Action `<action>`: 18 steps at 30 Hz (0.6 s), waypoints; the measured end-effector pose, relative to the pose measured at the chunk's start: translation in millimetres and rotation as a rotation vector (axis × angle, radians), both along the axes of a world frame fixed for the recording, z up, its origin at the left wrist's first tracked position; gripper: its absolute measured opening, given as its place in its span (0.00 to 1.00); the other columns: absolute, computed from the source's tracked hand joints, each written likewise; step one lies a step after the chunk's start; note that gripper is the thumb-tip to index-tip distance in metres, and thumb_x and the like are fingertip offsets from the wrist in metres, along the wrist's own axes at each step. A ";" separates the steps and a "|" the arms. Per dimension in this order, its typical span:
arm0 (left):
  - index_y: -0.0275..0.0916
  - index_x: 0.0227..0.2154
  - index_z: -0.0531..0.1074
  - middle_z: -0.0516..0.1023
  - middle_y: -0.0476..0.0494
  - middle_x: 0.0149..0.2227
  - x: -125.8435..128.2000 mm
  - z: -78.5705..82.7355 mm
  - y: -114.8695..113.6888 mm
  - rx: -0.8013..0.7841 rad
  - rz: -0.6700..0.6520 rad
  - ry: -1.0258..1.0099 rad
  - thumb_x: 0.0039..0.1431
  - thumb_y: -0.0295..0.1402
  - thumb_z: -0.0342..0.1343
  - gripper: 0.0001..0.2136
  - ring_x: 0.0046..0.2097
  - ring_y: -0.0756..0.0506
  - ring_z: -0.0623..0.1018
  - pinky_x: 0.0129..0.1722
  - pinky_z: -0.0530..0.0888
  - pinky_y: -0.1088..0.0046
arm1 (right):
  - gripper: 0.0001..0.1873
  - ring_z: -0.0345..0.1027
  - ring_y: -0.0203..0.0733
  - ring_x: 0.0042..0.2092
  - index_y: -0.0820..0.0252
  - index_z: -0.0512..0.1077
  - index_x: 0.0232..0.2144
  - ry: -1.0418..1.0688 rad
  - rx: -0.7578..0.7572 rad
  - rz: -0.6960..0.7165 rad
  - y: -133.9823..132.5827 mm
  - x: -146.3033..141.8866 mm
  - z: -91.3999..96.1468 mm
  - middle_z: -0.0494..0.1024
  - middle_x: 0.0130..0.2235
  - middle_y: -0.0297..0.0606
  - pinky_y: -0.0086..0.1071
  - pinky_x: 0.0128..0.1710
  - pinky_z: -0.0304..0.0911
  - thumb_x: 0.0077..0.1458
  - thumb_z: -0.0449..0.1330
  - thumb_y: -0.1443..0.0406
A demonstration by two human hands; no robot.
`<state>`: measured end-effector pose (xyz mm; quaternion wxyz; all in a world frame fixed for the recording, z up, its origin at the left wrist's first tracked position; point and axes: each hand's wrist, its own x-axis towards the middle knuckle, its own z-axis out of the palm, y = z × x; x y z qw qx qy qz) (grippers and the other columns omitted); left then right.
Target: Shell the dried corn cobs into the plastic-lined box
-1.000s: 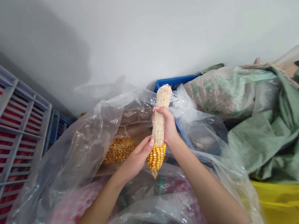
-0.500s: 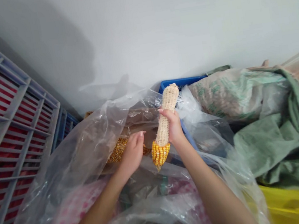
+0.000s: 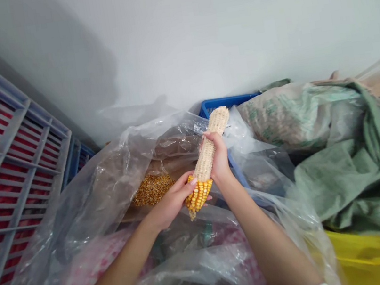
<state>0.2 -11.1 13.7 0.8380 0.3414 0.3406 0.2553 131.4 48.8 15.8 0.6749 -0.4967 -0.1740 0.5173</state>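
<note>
A corn cob is held at a slant between my two hands. Its upper length is pale and bare, while yellow kernels cover the lower end. My right hand wraps round the bare middle of the cob. My left hand grips the kernel-covered end, with the thumb on top and fingertips showing beneath. Below and to the left, loose corn kernels lie in a heap inside a clear plastic bag.
A grey-blue plastic crate with red behind its slats rises on the left. At the back right is a blue basket beside a filled sack. Green cloth and a yellow bag lie at right, with a white wall behind.
My left hand has moved right and down from beside the cob and taken hold of its kernel-covered end. The cob's lower tip has shifted slightly left; my right hand keeps its grip.
</note>
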 end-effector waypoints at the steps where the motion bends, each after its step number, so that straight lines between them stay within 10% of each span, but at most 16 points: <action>1: 0.40 0.44 0.64 0.73 0.44 0.38 1.5 1.0 -1.1 0.007 0.027 0.028 0.51 0.43 0.55 0.19 0.36 0.45 0.76 0.36 0.71 0.69 | 0.10 0.52 0.32 0.21 0.58 0.62 0.22 -0.012 0.004 -0.009 0.1 0.1 -0.5 0.60 0.19 0.26 0.29 0.22 0.49 0.38 0.58 0.59; 18: 0.39 0.43 0.63 0.74 0.46 0.35 11.7 5.8 -11.4 0.048 0.218 0.218 0.51 0.45 0.53 0.19 0.28 0.49 0.75 0.22 0.69 0.77 | 0.12 0.56 0.33 0.27 0.60 0.67 0.26 -0.267 0.046 -0.128 -13.9 -8.6 4.4 0.65 0.25 0.29 0.28 0.29 0.53 0.41 0.59 0.58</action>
